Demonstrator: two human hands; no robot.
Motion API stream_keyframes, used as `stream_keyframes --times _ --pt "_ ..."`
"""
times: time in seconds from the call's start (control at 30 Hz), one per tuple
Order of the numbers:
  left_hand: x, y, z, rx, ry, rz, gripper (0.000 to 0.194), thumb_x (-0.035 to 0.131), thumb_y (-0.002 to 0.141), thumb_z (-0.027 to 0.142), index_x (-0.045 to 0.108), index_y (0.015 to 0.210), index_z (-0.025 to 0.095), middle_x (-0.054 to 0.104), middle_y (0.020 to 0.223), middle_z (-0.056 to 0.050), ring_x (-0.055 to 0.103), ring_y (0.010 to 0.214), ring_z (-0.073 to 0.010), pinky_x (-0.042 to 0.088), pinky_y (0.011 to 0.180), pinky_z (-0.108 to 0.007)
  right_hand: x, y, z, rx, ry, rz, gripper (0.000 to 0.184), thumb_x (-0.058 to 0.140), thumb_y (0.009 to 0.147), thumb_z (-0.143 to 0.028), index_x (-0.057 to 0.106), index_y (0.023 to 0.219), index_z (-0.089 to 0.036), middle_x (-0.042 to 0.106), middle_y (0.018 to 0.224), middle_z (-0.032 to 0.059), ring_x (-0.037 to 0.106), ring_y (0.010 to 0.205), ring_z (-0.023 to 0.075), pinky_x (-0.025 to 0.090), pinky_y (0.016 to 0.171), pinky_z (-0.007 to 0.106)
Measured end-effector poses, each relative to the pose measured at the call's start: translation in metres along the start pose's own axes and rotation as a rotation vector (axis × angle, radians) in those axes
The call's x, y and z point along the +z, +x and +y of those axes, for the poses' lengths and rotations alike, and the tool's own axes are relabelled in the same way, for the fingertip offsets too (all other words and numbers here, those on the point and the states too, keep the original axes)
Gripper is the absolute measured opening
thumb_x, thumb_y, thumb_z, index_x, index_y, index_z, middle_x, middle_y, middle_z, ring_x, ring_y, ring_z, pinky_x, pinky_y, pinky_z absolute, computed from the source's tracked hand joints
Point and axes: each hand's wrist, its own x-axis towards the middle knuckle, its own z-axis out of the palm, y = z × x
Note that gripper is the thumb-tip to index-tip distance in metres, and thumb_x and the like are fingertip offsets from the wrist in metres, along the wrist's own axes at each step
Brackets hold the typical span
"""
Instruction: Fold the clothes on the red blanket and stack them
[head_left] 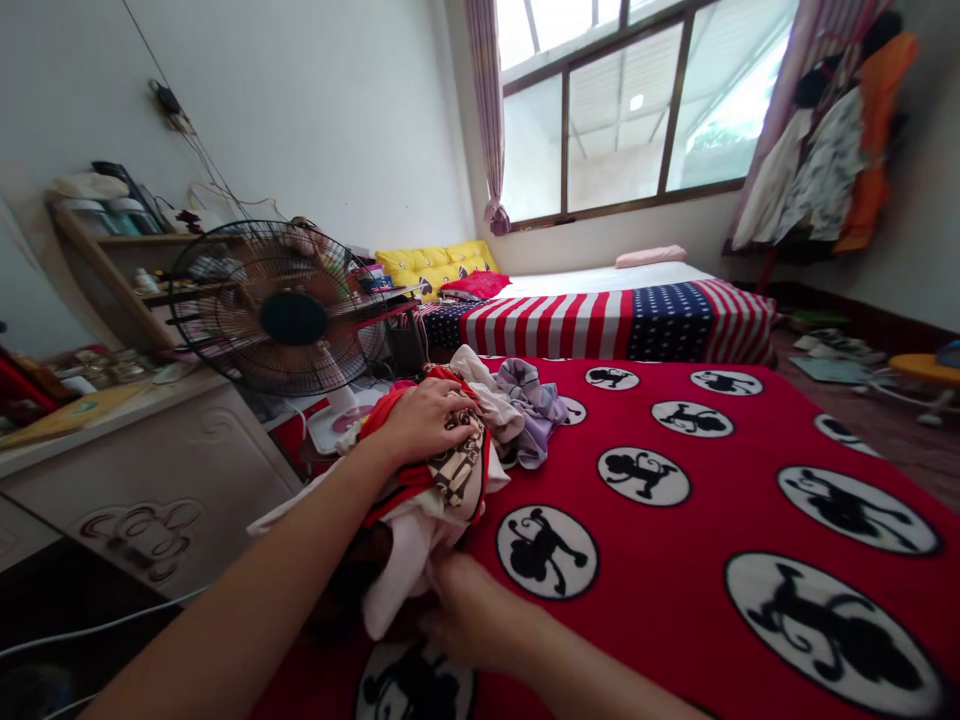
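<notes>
A heap of mixed clothes (pixel 480 440) lies on the near left of a red blanket with black cartoon figures in white ovals (pixel 697 520). My left hand (pixel 424 418) rests on top of the heap, fingers curled and gripping red and patterned fabric. My right hand (pixel 469 615) is low at the near edge of the heap, fingers tucked under a white garment (pixel 401 560), so they are mostly hidden. A lilac piece (pixel 536 400) sticks out on the far side of the heap.
A standing fan (pixel 279 308) is close on the left, beside a white cabinet (pixel 142 480) and cluttered shelves (pixel 112 245). Further back are a stars-and-stripes cover (pixel 615 322), yellow pillows (pixel 439 262), a window and hanging clothes (pixel 825 150). The floor on the right holds papers and a small stool (pixel 926 375).
</notes>
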Motion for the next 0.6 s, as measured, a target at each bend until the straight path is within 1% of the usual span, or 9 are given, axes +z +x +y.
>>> stream_keyframes --times 0.07,0.13,0.23,0.3,0.37,0.4,0.47,0.53,0.6 --pt "0.008 -0.004 0.01 -0.011 0.04 0.023 0.038 0.057 0.082 0.048 0.068 0.113 0.03 0.057 0.13 -0.005 0.047 0.121 -0.0293 0.036 0.102 -0.046 0.016 0.0 0.003 -0.046 0.108 -0.053 0.069 0.066 0.065 -0.014 0.048 0.132 -0.016 0.059 0.123 0.0098 0.06 0.108 0.0235 0.049 0.088 0.026" --pt "0.019 -0.016 0.026 -0.009 0.095 0.071 0.036 0.059 0.081 0.046 0.068 0.112 0.03 0.054 0.135 -0.006 0.043 0.126 -0.0317 0.031 0.105 -0.052 0.016 -0.001 0.008 0.014 0.117 -0.163 0.063 0.072 0.064 -0.022 0.055 0.124 -0.016 0.064 0.11 0.0071 0.062 0.091 0.0208 0.051 0.076 0.025" --pt "0.035 -0.037 0.047 0.015 0.123 0.117 0.033 0.062 0.081 0.04 0.067 0.111 0.029 0.052 0.138 -0.007 0.039 0.13 -0.0317 0.022 0.109 -0.054 -0.006 -0.004 0.009 0.102 0.072 -0.354 0.033 0.071 0.066 -0.027 0.067 0.097 -0.016 0.064 0.079 -0.0007 0.055 0.064 0.0122 0.043 0.054 0.018" --pt "0.04 -0.045 0.053 0.001 0.1 0.139 0.03 0.062 0.081 0.038 0.067 0.109 0.029 0.054 0.136 -0.006 0.04 0.129 -0.0305 0.022 0.109 -0.053 -0.029 -0.006 0.004 0.111 0.103 -0.45 0.023 0.071 0.068 -0.027 0.069 0.088 -0.016 0.063 0.072 -0.0025 0.054 0.061 0.0099 0.04 0.052 0.016" --pt "0.043 -0.047 0.053 -0.035 0.067 0.169 0.029 0.062 0.081 0.038 0.067 0.108 0.03 0.056 0.134 -0.005 0.041 0.128 -0.03 0.023 0.108 -0.053 -0.052 -0.005 -0.002 0.147 0.275 -0.467 0.024 0.069 0.072 -0.033 0.07 0.088 -0.016 0.064 0.073 -0.0013 0.059 0.064 0.0109 0.044 0.057 0.017" --pt "0.043 -0.047 0.052 -0.05 0.049 0.18 0.028 0.062 0.081 0.038 0.068 0.108 0.03 0.056 0.134 -0.005 0.041 0.128 -0.0299 0.023 0.108 -0.053 -0.064 -0.003 -0.003 0.181 0.384 -0.41 0.026 0.068 0.074 -0.037 0.07 0.089 -0.016 0.066 0.073 0.0 0.062 0.065 0.0121 0.045 0.058 0.019" --pt "0.044 -0.046 0.05 -0.071 0.015 0.193 0.029 0.061 0.082 0.038 0.067 0.109 0.029 0.055 0.134 -0.005 0.041 0.128 -0.0297 0.024 0.108 -0.053 -0.087 0.007 0.002 0.236 0.512 -0.1 0.032 0.065 0.076 -0.043 0.069 0.091 -0.014 0.068 0.078 0.0034 0.066 0.066 0.0146 0.048 0.057 0.021" --pt "0.046 -0.046 0.049 -0.082 -0.019 0.203 0.029 0.061 0.082 0.038 0.067 0.109 0.028 0.055 0.135 -0.005 0.04 0.129 -0.0293 0.023 0.108 -0.053 -0.112 0.023 0.019 0.284 0.404 0.319 0.034 0.062 0.077 -0.044 0.066 0.093 -0.014 0.07 0.085 0.0064 0.068 0.068 0.0167 0.05 0.057 0.024" --pt "0.048 -0.046 0.049 -0.092 -0.053 0.218 0.028 0.061 0.082 0.037 0.067 0.108 0.028 0.055 0.135 -0.005 0.04 0.129 -0.0292 0.023 0.108 -0.052 -0.138 0.044 0.046 0.366 0.154 0.593 0.035 0.058 0.078 -0.041 0.063 0.101 -0.015 0.07 0.089 0.0076 0.068 0.072 0.0186 0.052 0.057 0.027"
